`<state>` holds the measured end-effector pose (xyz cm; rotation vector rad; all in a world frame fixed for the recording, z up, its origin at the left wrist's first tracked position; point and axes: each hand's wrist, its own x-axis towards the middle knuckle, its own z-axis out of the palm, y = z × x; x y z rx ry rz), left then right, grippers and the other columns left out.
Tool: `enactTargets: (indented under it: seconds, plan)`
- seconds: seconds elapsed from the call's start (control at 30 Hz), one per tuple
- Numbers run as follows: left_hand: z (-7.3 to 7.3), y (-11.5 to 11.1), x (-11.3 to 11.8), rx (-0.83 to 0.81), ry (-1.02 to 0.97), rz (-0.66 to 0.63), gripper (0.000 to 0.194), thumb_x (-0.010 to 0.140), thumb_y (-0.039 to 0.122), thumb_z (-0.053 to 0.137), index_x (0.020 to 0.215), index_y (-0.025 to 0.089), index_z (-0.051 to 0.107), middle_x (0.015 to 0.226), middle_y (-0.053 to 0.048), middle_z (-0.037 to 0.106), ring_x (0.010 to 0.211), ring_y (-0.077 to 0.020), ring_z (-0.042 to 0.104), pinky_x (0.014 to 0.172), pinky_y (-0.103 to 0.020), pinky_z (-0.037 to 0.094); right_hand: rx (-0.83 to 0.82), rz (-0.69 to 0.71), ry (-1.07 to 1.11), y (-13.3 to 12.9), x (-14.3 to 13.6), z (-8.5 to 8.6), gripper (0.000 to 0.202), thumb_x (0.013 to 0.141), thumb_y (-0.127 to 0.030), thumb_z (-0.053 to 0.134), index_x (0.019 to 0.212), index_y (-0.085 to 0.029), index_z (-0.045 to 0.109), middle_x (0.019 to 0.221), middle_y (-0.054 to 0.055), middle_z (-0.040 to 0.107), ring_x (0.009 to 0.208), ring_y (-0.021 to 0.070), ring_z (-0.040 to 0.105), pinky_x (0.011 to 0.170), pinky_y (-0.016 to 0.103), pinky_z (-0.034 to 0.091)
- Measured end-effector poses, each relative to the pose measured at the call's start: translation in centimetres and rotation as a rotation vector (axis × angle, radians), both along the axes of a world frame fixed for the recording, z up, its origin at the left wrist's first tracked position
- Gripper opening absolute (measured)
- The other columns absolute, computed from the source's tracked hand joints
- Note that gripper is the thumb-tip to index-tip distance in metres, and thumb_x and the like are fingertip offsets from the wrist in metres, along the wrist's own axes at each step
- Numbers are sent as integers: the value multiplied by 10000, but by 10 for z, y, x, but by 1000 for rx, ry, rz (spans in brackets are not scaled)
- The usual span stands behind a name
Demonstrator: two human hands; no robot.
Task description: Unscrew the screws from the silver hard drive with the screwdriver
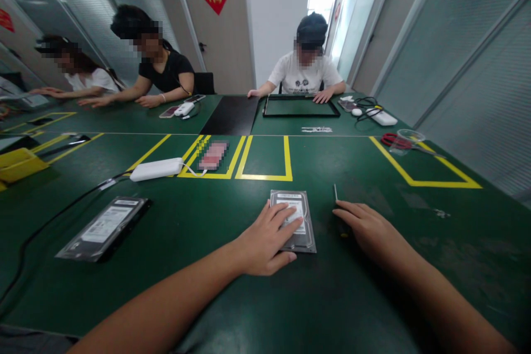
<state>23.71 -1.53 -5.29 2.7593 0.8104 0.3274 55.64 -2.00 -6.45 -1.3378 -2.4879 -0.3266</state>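
Note:
In the middle of the green table lies a hard drive with a white label, inside what looks like a clear wrapper. My left hand rests on it, fingers spread over the label and thumb by its near edge. Just to the right, my right hand has its fingers together over the dark handle of a screwdriver. The metal shaft points away from me, and the hand covers much of the handle. A second hard drive sits apart on the left, also in a clear wrapper.
A white power bank with cables joins a phone. Red-handled scissors and a clear round lid lie back right; small screws nearer. Opposite, a person touches a black frame. A yellow bin stands left.

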Motion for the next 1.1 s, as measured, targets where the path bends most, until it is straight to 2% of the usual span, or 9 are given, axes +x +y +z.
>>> enactTargets:
  seconds: [0.13,0.23,0.3,0.43,0.53,0.67,0.77,0.9,1.1]
  plan:
    - [-1,1,-1,7,9,1,747,928,504,560,1549,179,300,1602,-197,305,1492,-395,218,1197,-681,134,-14,-160,-1,3,20,11,361,896,-129,483,1188,-170,691,1153,147,718,973,285,690,846,443,590]
    - [-2,1,-2,7,3,-7,751,926,510,565,1546,174,308,1594,-202,314,1489,-400,221,1195,-682,141,2,-397,-23,4,54,18,283,919,-264,538,1118,-141,698,1076,191,714,923,336,685,786,474,567]
    - [-1,2,-2,3,-5,-10,749,925,508,569,1545,175,313,1588,-203,324,1486,-400,227,1195,-678,151,-9,-537,-24,4,85,20,284,891,-327,606,1089,-146,700,1033,214,709,858,331,690,731,453,543]
    - [0,2,-2,-3,-4,-4,746,920,499,580,1540,171,328,1580,-205,336,1486,-401,230,1199,-671,152,-83,-744,30,8,143,25,215,785,-420,724,802,-209,687,821,201,683,617,252,627,572,422,446]
    - [0,2,-2,-4,-5,-4,747,923,498,574,1545,173,320,1583,-202,333,1486,-401,231,1200,-671,152,-214,-921,77,13,168,28,250,714,-377,758,586,-226,604,692,163,636,461,174,492,487,391,363]
    - [-1,2,-2,-5,-17,-8,742,928,501,568,1550,189,310,1587,-192,332,1484,-398,233,1198,-669,161,-312,-1031,162,17,176,24,233,723,-381,725,573,-213,666,680,162,640,398,115,380,475,384,343]
    - [-1,2,-3,-7,-18,-10,747,930,504,568,1554,190,303,1594,-189,322,1487,-396,232,1202,-665,155,-293,-1043,197,16,173,17,201,741,-362,686,611,-213,717,694,183,660,367,107,347,457,389,322]
    - [-1,2,-3,-8,-9,-6,743,935,506,560,1558,196,297,1603,-185,306,1492,-394,224,1205,-667,149,-272,-1003,210,12,167,15,205,760,-364,653,629,-223,723,766,216,685,400,150,407,456,400,312]
    - [-2,2,-4,-11,-7,-7,748,936,512,563,1560,202,289,1604,-184,308,1494,-397,224,1203,-670,152,-308,-1040,196,10,161,18,189,788,-379,629,726,-240,740,922,245,698,521,221,574,486,413,343]
